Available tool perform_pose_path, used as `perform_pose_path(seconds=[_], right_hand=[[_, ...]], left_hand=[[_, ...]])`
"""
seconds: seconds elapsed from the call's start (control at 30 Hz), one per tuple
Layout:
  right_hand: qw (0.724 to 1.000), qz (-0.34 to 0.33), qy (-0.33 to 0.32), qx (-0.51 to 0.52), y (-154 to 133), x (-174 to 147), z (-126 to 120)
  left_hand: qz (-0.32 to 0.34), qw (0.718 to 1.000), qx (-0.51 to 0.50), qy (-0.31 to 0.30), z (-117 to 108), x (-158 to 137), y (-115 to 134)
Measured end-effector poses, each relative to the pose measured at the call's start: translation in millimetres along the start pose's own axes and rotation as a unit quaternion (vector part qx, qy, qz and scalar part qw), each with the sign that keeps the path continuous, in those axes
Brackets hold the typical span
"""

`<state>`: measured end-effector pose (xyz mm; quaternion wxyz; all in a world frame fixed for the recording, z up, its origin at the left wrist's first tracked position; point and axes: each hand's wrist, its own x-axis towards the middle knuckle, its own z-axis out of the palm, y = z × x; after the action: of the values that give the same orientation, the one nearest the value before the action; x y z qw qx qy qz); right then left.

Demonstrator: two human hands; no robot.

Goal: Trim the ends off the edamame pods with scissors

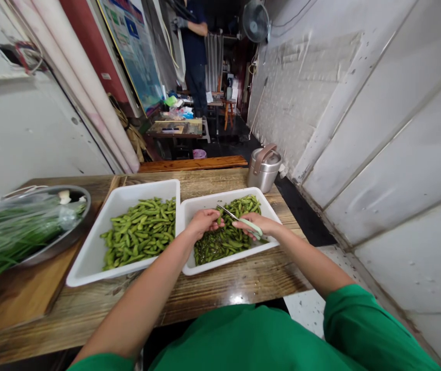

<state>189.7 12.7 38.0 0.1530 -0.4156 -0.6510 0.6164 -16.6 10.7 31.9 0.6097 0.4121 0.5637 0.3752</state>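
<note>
My right hand grips a pair of scissors by the pale green handles; the slim metal blades point left toward my other hand. In the fingertips of my left hand is a green edamame pod, close to the blade tips. Both hands hover over the right white plastic tub, which holds a heap of edamame pods, some of them wet and dark. Left of it stands a second white tub with more edamame pods, brighter green.
At the left, a metal bowl with bagged green stalks rests on a wooden board. A lidded steel pail stands at the table's far right corner. Beyond a bench, another person stands near a low cluttered table.
</note>
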Motion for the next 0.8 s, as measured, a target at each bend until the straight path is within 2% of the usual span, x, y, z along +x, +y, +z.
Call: perform_pose_path(seconds=[0.17, 0.33, 0.4, 0.5, 0.6, 0.7, 0.8], right_hand=[[1.000, -0.001, 0.004, -0.029, -5, -5, 1], [0.998, 0.010, 0.008, -0.067, -3, -5, 1], [0.998, 0.006, 0.015, -0.067, -2, -5, 0], [0.999, 0.010, 0.016, -0.027, -2, -4, 0], [0.998, 0.037, -0.036, 0.020, -4, -3, 0], [0.992, 0.070, -0.091, 0.060, -5, -3, 0], [0.989, 0.072, -0.104, 0.082, -6, -3, 0]], left_hand=[[0.003, 0.999, 0.030, -0.009, -1, 3, -4], [-0.001, 0.998, 0.064, 0.020, -5, 8, -6], [-0.018, 0.999, 0.033, 0.020, -8, 9, -5], [-0.052, 0.995, -0.081, -0.001, -11, 9, -1], [-0.052, 0.984, -0.172, -0.003, -13, 9, 3], [-0.031, 0.976, -0.213, -0.011, -14, 9, 4], [-0.025, 0.976, -0.216, -0.026, -14, 8, 4]])
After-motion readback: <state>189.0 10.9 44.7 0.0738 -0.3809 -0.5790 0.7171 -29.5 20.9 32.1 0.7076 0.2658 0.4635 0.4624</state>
